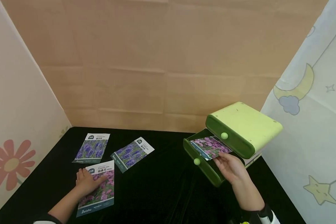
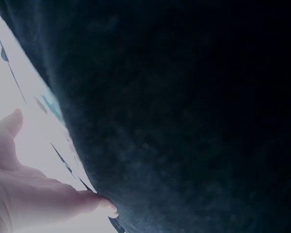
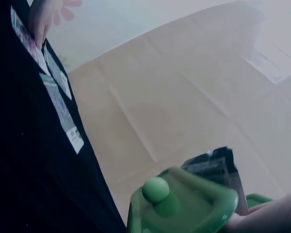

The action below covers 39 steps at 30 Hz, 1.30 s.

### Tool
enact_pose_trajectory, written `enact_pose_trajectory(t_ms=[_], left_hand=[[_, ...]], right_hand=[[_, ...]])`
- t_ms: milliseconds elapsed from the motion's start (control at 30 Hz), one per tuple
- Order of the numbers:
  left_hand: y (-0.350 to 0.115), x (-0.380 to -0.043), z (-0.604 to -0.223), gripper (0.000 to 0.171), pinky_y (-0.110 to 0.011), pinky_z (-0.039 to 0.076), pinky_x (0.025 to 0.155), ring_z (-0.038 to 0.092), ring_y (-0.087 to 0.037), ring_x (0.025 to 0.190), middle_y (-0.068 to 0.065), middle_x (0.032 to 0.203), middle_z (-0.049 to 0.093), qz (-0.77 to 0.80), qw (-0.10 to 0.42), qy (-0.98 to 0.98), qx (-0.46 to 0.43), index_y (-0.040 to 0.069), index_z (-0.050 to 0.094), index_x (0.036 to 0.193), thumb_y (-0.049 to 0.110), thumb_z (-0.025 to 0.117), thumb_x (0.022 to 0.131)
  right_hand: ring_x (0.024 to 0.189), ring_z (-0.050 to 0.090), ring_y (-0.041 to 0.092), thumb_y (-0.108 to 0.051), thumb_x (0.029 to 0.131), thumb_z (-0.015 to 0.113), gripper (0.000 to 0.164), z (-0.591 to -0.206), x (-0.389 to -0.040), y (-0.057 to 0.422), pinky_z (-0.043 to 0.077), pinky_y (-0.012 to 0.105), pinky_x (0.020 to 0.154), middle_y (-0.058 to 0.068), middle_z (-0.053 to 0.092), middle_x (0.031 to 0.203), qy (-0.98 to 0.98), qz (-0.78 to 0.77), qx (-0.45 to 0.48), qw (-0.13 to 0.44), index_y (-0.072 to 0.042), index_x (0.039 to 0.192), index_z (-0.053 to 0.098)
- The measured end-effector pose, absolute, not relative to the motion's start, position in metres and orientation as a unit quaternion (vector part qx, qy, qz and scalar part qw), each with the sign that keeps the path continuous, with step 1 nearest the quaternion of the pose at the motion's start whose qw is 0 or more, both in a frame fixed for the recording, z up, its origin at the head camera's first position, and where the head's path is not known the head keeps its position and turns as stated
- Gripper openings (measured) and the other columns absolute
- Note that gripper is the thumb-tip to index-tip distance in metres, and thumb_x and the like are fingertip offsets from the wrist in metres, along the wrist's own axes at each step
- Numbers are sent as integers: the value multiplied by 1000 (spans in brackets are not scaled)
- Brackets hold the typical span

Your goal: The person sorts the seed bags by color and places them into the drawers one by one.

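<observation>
My left hand point(image 1: 86, 183) rests on a seed packet with pink flowers point(image 1: 105, 190), thumb stretched across its picture. In the left wrist view the fingers point(image 2: 63, 199) lie by the edge of the black cloth. Over at the right, my right hand point(image 1: 231, 168) pinches the lower right corner of another pink-flowered seed packet point(image 1: 208, 145). This packet lies tilted in the pulled-out lower drawer point(image 1: 203, 166) of a green storage box point(image 1: 245, 124). In the right wrist view the packet's dark end point(image 3: 208, 167) sticks up behind the drawer's front point(image 3: 194, 204).
Two packets with purple flowers lie beyond the left hand, one upright point(image 1: 92, 149) and one slanted point(image 1: 133, 154). A black cloth point(image 1: 156, 193) covers the table. Brown paper point(image 1: 156, 62) backs it, with printed white sheets at both sides. The box's upper drawer has a round knob point(image 1: 224, 135).
</observation>
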<state>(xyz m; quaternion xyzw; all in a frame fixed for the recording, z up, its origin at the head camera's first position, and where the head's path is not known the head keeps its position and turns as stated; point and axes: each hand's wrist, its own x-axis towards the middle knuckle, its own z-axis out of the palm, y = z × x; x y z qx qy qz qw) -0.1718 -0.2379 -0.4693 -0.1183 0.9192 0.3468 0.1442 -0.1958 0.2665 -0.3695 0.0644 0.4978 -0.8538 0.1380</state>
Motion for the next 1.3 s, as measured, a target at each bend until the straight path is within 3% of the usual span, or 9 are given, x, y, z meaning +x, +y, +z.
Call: enact_pose_trajectory(t_ms=[200, 400, 567, 600, 667, 800, 833, 1033, 1300], left_hand=[[-234, -171, -467, 125, -69, -3, 110, -13, -69, 128, -56, 135, -17, 331, 143, 925, -119, -33, -12, 132, 57, 63, 85], [-230, -171, -466, 128, -69, -1, 111, -12, -68, 129, -56, 136, -15, 320, 135, 930, -121, -32, -10, 133, 59, 64, 82], [-228, -171, -470, 132, -70, 1, 111, -10, -68, 130, -56, 137, -13, 301, 129, 937, -125, -33, -8, 133, 64, 64, 80], [-228, -171, -470, 132, -70, 0, 111, -10, -68, 130, -55, 137, -14, 300, 130, 937, -125, -32, -8, 133, 65, 64, 80], [-228, -172, -471, 133, -71, 0, 110, -11, -67, 130, -55, 137, -14, 300, 130, 936, -126, -32, -8, 133, 66, 65, 79], [-229, -171, -473, 137, -71, 0, 110, -11, -67, 131, -55, 137, -14, 300, 132, 936, -131, -32, -7, 133, 68, 65, 77], [-229, -171, -473, 137, -71, 0, 110, -11, -67, 131, -55, 137, -14, 301, 132, 935, -131, -32, -7, 133, 69, 66, 76], [-229, -171, -473, 134, -71, -2, 110, -12, -66, 131, -54, 138, -15, 314, 132, 932, -128, -32, -8, 134, 64, 68, 78], [-229, -168, -469, 133, -70, 1, 111, -9, -68, 130, -56, 137, -11, 307, 132, 932, -138, -33, -6, 133, 61, 70, 78]], right_hand=[[150, 0, 14, -3, 103, 14, 60, -370, -204, 266, 14, 22, 120, 4, -11, 162, 420, -890, 121, 127, -12, 151, -20], [150, 3, 11, -6, 104, 16, 59, -373, -206, 266, 14, 21, 120, 0, -5, 162, 389, -904, 140, 104, -18, 154, -15], [144, -25, 10, -7, 104, 17, 68, -371, -205, 266, -5, 24, 120, -6, -30, 157, 378, -912, 135, 88, -24, 144, -35], [146, -21, 11, -7, 104, 19, 68, -370, -205, 265, -4, 24, 120, -2, -21, 160, 380, -910, 145, 80, -24, 147, -31], [142, -31, 13, -7, 103, 20, 73, -368, -204, 265, -12, 24, 118, -1, -32, 156, 388, -908, 139, 74, -22, 141, -40], [141, -33, 15, -6, 103, 20, 74, -364, -201, 264, -13, 23, 117, 2, -38, 153, 401, -904, 136, 68, -20, 138, -44], [134, -41, 15, -5, 103, 18, 76, -363, -200, 264, -17, 24, 115, -1, -51, 143, 404, -904, 125, 71, -20, 130, -51], [133, -42, 16, -6, 103, 19, 76, -358, -193, 262, -18, 25, 115, 1, -53, 141, 415, -899, 119, 75, -18, 129, -52], [142, -32, 18, -8, 104, 22, 75, -352, -180, 255, -12, 26, 119, 4, -44, 149, 449, -885, 98, 75, -16, 137, -44]])
